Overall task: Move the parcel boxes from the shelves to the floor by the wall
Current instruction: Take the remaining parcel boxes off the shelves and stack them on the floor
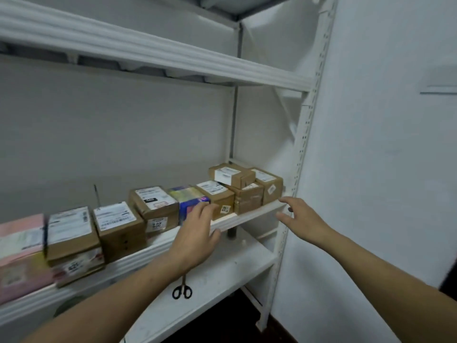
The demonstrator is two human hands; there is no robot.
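Parcel boxes (153,206) | brown cardboard, white labels | rowed on shelf (247,215)

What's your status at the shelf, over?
Left hand open at the blue box, right hand open, empty. Parcel boxes lined on middle shelf, none lifted. Nothing blocking the hands.

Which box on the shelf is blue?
The blue box, right behind the fingers of the left hand, between two brown boxes. Its front is blue; the others are brown or pink.
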